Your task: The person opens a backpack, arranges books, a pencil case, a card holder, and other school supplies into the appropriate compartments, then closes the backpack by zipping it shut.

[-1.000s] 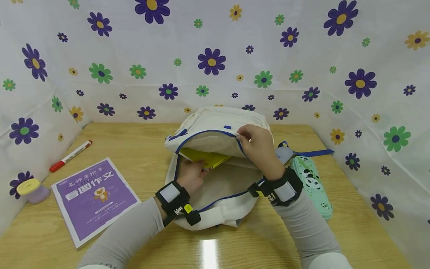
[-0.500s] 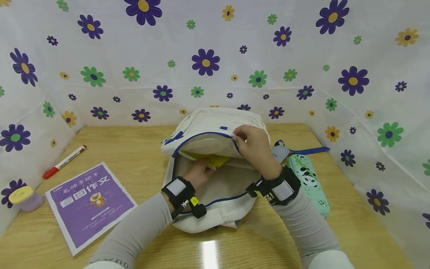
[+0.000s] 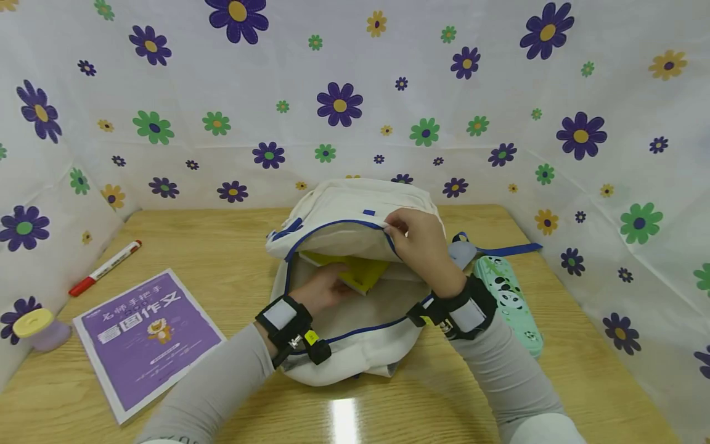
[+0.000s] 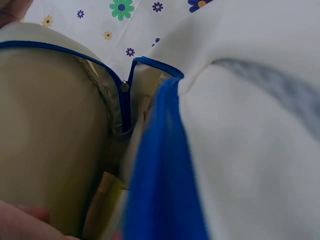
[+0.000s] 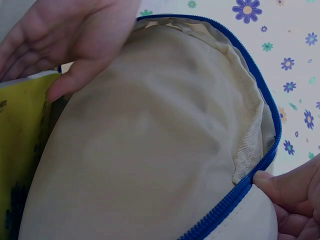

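A white backpack (image 3: 333, 200) with a blue zip (image 5: 278, 135) lies on the table, its main compartment unzipped toward me. My right hand (image 3: 420, 246) pinches the zipped edge of the flap and holds it up. Inside the opening, my left hand (image 3: 320, 288) has its thumb and fingers at the edge of a yellow book (image 3: 370, 271), holding it. In the right wrist view the thumb lies against the yellow cover, with the fingers partly hidden behind the book. The book's far end is hidden under the flap. Only part of the left hand (image 4: 25, 222) shows in the left wrist view.
To the left are a purple-covered book (image 3: 150, 345), a red-capped marker (image 3: 105, 268) and a lilac jar with a yellow lid (image 3: 41, 330). A mint panda pencil case (image 3: 510, 305) and a blue strap (image 3: 510, 250) lie right of the bag. Flowered cloth surrounds the table.
My left hand first reached deeper into the bag with the yellow book, then drew back a little toward me; more of the cover shows now. The right hand keeps its hold on the flap.
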Demonstrator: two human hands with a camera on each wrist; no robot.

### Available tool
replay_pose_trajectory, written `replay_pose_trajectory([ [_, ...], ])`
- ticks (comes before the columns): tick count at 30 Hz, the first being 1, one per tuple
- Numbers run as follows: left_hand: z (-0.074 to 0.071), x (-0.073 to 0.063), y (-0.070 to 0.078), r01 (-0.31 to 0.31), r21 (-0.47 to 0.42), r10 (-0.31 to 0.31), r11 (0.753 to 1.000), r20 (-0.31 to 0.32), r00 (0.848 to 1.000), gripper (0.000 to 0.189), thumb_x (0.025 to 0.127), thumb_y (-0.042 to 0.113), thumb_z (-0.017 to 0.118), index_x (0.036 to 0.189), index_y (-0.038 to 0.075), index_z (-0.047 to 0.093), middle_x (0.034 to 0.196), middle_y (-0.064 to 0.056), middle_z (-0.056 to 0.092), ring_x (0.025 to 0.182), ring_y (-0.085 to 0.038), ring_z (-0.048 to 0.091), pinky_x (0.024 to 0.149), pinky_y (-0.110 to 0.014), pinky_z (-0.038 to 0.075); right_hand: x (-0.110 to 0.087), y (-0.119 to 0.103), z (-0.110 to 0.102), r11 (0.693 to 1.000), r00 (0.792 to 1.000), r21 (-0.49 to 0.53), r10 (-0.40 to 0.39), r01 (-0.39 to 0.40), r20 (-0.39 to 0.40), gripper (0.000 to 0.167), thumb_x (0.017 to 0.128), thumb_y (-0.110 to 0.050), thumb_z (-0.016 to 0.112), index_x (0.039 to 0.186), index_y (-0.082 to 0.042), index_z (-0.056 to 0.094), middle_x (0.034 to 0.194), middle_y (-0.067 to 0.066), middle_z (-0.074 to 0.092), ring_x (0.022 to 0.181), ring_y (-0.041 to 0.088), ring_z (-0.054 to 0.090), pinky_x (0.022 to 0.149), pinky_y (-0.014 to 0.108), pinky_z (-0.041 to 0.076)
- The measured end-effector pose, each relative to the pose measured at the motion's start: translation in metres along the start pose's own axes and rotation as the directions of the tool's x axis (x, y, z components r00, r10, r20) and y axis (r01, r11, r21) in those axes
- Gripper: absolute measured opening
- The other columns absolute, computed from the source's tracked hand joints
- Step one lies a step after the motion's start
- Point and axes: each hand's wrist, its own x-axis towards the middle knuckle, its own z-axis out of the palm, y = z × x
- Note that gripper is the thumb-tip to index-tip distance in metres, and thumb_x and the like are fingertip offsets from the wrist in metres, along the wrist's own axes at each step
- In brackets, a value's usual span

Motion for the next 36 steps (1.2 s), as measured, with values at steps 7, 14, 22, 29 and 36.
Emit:
replay_pose_trajectory([
  [7,0.018,-0.052,0.014,-0.084,0.276,0.116,0.958,-0.1,0.988,0.055,0.102,0.011,0.048,0.149,-0.001,0.024,0.147,-0.023,0.035,0.132,-0.035,0.04,0.123,-0.048,0.035,0.0,0.003,-0.002,0.999,1.0,-0.008,0.031,-0.031,-0.004,0.008,0.092,0.003,0.07,0.096,0.008,0.073,0.094,0.023,0.076,0.083,0.035,0.069,0.078,0.046,0.059],
  [14,0.012,-0.076,0.027,-0.121,0.426,0.132,0.897,0.003,0.991,0.037,0.105,0.012,0.044,0.137,-0.007,0.04,0.142,-0.022,0.042,0.127,-0.035,0.045,0.122,-0.051,0.035,0.001,0.006,-0.004,0.998,0.998,-0.002,0.057,-0.057,0.005,0.009,0.093,0.003,0.069,0.098,0.009,0.073,0.097,0.024,0.075,0.086,0.036,0.069,0.083,0.048,0.059],
  [22,-0.022,-0.102,0.05,-0.177,0.762,0.111,0.623,0.138,0.984,0.055,0.108,0.015,0.041,0.155,-0.009,0.026,0.155,-0.033,0.036,0.141,-0.049,0.043,0.119,-0.058,0.038,0.0,0.004,-0.005,0.997,0.997,0.013,0.076,-0.076,0.014,0.01,0.093,0.003,0.069,0.099,0.009,0.073,0.098,0.025,0.075,0.087,0.037,0.068,0.083,0.047,0.059],
  [29,-0.061,-0.128,0.071,-0.112,0.905,0.149,0.409,0.055,0.987,0.057,0.105,0.018,0.047,0.153,-0.008,0.03,0.152,-0.035,0.04,0.137,-0.051,0.044,0.112,-0.06,0.042,0.001,0.0,0.0,0.996,0.996,0.028,0.084,-0.085,0.033,0.01,0.093,0.003,0.069,0.1,0.009,0.073,0.097,0.024,0.075,0.087,0.036,0.068,0.084,0.047,0.06],
  [36,-0.104,-0.131,0.093,0.002,0.959,0.159,0.285,-0.049,0.986,0.064,0.105,0.023,0.049,0.154,-0.01,0.024,0.156,-0.04,0.029,0.142,-0.057,0.033,0.114,-0.067,0.036,0.0,-0.005,0.003,0.997,0.997,0.028,0.072,-0.073,0.03,0.009,0.093,0.003,0.069,0.099,0.009,0.073,0.097,0.024,0.076,0.087,0.035,0.068,0.083,0.047,0.06],
])
